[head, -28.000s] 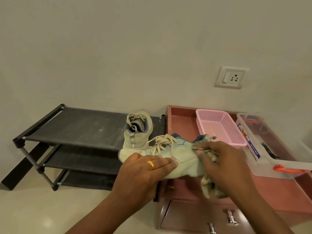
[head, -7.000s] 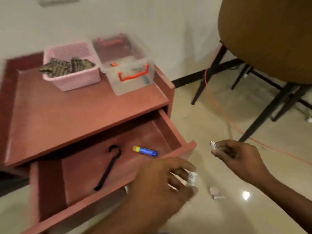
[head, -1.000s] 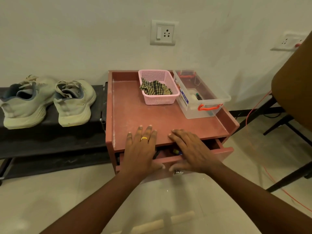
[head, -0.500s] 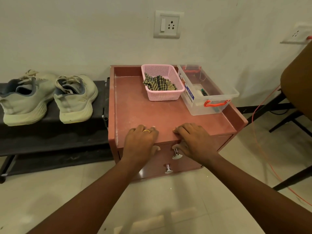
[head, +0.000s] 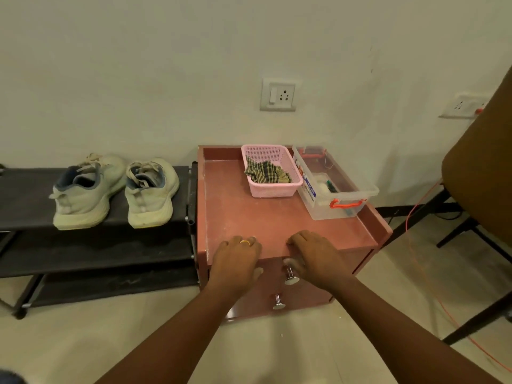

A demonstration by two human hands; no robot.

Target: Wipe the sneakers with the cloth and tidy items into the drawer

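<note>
1. On the clear box, side facing the pink basket: a blue-and-white label, text too small to read. Wall socket is plain.
2. Cabinet top has a raised rim at back & both sides; front edge has no rim. Basket & box sit side by side at back right.
3. Shoe rack stands right against the cabinet's left side. Chair & orange cable are off to the right.
4. Drawer is pushed in, front flush. Upper knob shows btwn the hands, lower knob beneath it.
5. L hand: ring on, fingers bent over the front edge, tips on the top, thumb against the drawer front; grips nothing. R hand: same pose, thumb just above the upper knob; also holds nothing.
6. Cloth lies crumpled in the basket. Sneakers sit side by side on the rack's top shelf, heels toward the camera.
</note>
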